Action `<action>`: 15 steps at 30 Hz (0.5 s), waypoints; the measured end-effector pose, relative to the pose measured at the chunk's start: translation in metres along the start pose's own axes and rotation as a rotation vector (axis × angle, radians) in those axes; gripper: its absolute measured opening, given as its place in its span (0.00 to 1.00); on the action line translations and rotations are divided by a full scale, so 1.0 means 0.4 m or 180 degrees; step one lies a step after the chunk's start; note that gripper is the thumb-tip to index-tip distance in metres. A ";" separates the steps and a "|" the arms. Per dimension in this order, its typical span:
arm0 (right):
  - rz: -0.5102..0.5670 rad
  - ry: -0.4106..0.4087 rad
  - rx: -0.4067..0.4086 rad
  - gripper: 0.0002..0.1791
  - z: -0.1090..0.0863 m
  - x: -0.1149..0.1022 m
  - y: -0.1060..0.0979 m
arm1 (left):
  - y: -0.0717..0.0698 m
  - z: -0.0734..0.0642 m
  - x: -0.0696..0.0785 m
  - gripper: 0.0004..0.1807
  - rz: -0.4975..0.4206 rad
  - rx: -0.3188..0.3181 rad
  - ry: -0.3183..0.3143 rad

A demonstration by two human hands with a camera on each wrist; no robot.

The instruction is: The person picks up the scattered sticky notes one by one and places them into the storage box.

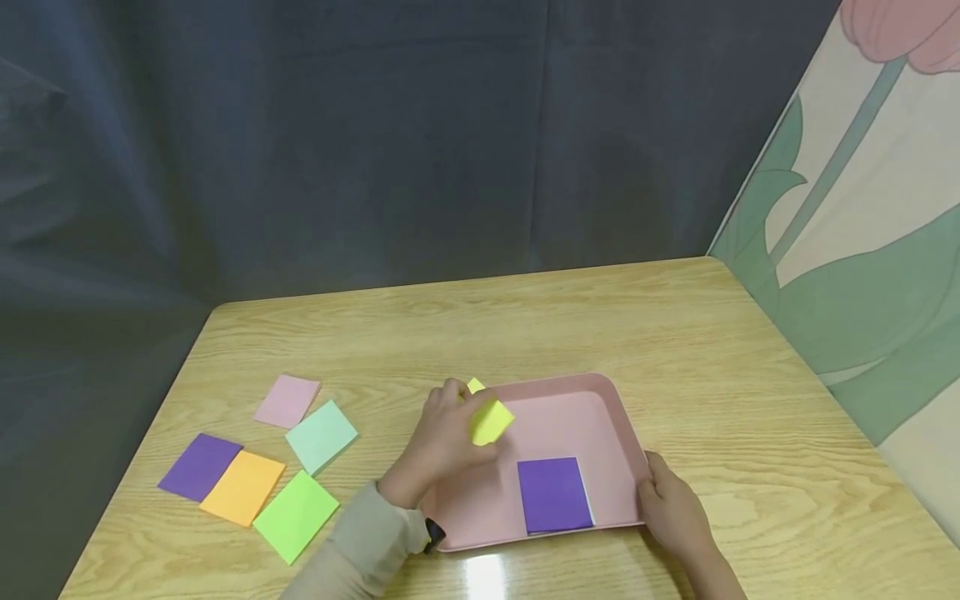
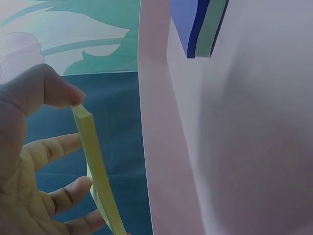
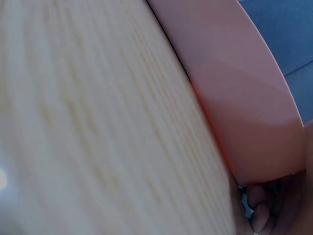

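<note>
Over the left part of the pink tray (image 1: 551, 421), my left hand (image 1: 446, 433) pinches a yellow sticky-note pad (image 1: 492, 422). The left wrist view shows that pad (image 2: 100, 169) edge-on, between the thumb and the fingers. My right hand (image 1: 675, 508) grips the tray's right side near its front corner; in the right wrist view, curled fingers (image 3: 259, 218) show at the tray wall (image 3: 234, 83). Inside the tray, at the front, lies a purple sticky-note pad (image 1: 555, 494). Seen from the left wrist, a greenish layer (image 2: 209, 29) lies against the purple one.
Left of the tray several sticky-note pads lie on the wooden table (image 1: 420, 333): pink (image 1: 287, 401), mint (image 1: 322, 437), purple (image 1: 200, 467), orange (image 1: 243, 488) and bright green (image 1: 296, 517). A dark curtain (image 1: 390, 150) hangs behind, a flower-patterned cloth (image 1: 885, 275) at right.
</note>
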State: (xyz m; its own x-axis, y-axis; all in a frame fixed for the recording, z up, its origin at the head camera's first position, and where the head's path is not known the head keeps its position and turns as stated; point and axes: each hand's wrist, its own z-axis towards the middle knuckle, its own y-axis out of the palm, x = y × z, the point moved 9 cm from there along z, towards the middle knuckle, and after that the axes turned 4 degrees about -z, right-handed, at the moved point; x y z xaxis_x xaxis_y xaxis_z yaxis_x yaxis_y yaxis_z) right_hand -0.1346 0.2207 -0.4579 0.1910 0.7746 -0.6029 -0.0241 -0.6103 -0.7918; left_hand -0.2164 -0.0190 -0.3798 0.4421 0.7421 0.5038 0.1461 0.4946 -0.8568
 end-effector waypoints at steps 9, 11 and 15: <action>0.0023 0.0021 -0.0009 0.21 -0.001 0.000 0.000 | 0.032 0.011 0.034 0.30 0.0019 -0.0087 0.0158; 0.0034 0.0010 -0.0018 0.21 -0.001 -0.002 0.000 | 0.040 0.013 0.041 0.31 -0.0043 -0.0136 0.0148; 0.0061 0.0007 -0.0056 0.21 -0.003 -0.004 0.002 | 0.058 0.018 0.055 0.33 -0.0069 -0.0252 0.0140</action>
State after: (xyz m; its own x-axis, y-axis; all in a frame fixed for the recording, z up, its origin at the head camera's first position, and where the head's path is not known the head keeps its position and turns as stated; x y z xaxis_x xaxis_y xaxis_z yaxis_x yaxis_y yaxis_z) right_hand -0.1339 0.2187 -0.4574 0.1930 0.7624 -0.6177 -0.0106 -0.6278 -0.7783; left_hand -0.2098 0.0122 -0.3877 0.4763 0.7101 0.5185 0.2248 0.4718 -0.8526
